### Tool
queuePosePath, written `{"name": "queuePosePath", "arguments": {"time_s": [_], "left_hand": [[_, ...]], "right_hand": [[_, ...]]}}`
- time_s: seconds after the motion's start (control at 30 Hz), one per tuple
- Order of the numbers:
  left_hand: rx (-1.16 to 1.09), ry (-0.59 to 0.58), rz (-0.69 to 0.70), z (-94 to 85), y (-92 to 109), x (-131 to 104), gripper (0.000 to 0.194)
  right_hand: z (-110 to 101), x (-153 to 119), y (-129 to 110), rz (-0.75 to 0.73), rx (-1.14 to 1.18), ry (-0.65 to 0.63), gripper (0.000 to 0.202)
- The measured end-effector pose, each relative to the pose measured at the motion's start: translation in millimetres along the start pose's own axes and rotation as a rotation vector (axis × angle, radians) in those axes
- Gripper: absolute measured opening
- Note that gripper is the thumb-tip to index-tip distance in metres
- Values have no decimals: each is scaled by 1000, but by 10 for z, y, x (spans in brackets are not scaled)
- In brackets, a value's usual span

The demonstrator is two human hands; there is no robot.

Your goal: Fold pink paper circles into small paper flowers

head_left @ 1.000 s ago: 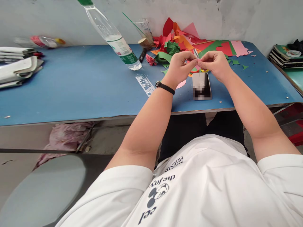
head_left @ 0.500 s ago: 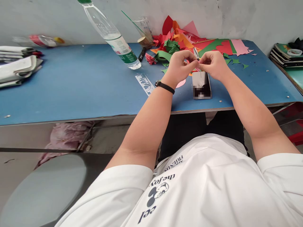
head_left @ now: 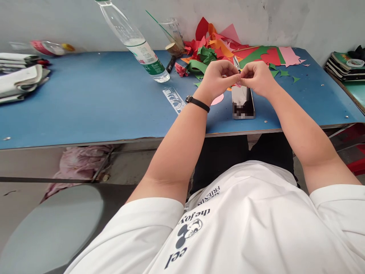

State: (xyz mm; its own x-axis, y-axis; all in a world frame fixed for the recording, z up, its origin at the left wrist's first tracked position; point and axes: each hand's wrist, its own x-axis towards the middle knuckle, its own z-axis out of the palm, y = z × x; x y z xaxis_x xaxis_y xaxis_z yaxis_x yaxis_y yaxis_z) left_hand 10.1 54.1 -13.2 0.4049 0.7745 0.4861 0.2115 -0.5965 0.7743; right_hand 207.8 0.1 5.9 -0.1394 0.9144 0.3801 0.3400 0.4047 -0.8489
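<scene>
My left hand [head_left: 219, 78] and my right hand [head_left: 256, 77] meet fingertip to fingertip above the far end of a phone [head_left: 243, 102]. Both are closed in a pinch on a small piece of pink paper [head_left: 237, 84], mostly hidden by the fingers. Just beyond the fingertips, a pair of scissors [head_left: 235, 62] shows its blades. A round piece of pink paper [head_left: 218, 99] lies partly behind my left wrist. To its left is a clear stencil ruler [head_left: 173, 99], partly covered by my forearm.
Red, orange, green and pink paper scraps [head_left: 216, 45] pile up against the wall. A water bottle [head_left: 145, 55] stands left of them, near a black marker [head_left: 171, 64] and a clear cup [head_left: 174, 32]. Folded papers [head_left: 23, 82] lie far left on the blue table [head_left: 99, 99]. A grey stool [head_left: 57, 228] stands below.
Hands stay together over the phone, their fingertips shifting only slightly. The pink paper shows a little differently between them. The view has tilted slightly.
</scene>
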Motion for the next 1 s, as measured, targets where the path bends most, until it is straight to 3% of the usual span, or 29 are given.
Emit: {"name": "queuePosePath", "arguments": {"time_s": [0.27,0.5,0.77,1.0], "left_hand": [[-68,-15,-35,-5,91,-56,52],[-94,2,-70,-39,-54,22,48],[-34,-66,-76,-51,-39,42,53],[-22,-86,-51,-76,61,-8,68]], "right_hand": [[-28,-65,-4,3,10,-11,77],[-70,-31,15,-5,47,-35,66],[-53,41,159,-40,12,-15,54],[-33,-45,-48,-10,19,7,62]]}}
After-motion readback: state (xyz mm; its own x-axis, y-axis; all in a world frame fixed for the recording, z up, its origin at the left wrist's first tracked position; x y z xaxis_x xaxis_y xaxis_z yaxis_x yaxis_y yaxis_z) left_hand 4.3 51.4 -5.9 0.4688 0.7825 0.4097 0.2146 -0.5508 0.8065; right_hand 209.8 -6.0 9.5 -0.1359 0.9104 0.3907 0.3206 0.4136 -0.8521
